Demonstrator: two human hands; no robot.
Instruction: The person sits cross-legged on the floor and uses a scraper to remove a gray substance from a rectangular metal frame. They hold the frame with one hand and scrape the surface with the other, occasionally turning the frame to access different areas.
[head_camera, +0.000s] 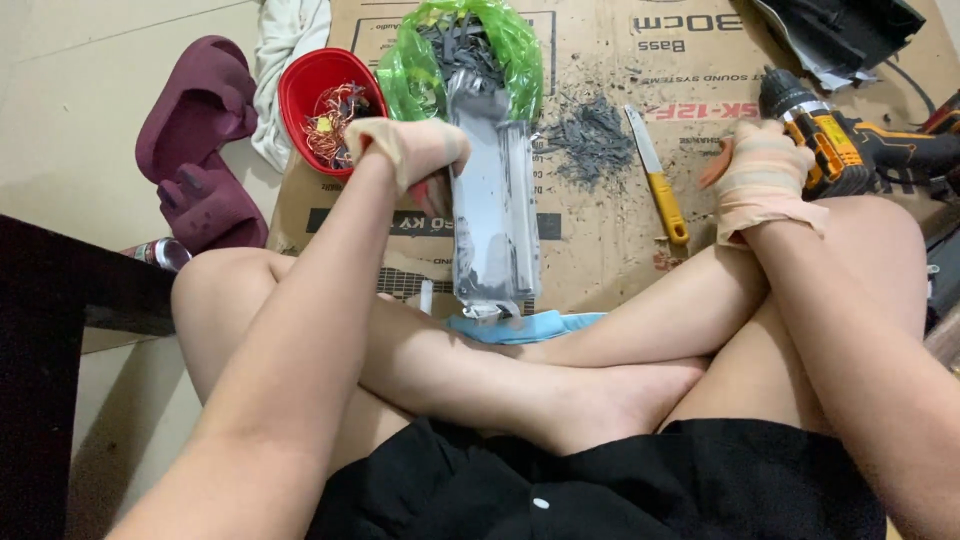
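Note:
I sit cross-legged on the floor. My left hand (412, 150), in a thin beige glove, grips the upper left edge of a long grey metal sheet piece (493, 205) that stands tilted over flattened cardboard (600, 230). My right hand (762, 175), also gloved, rests on the cardboard beside an orange-and-black cordless drill (835, 140); its fingers curl near the drill's chuck, and I cannot tell if they grip it. A yellow-handled knife (657, 175) lies between the hands.
A green plastic bag of dark scraps (462, 55) and a red bowl with copper wire (325, 105) sit behind my left hand. Grey shavings (592, 135) litter the cardboard. Maroon slippers (200, 150) lie left; a dark table edge (60, 300) is near left.

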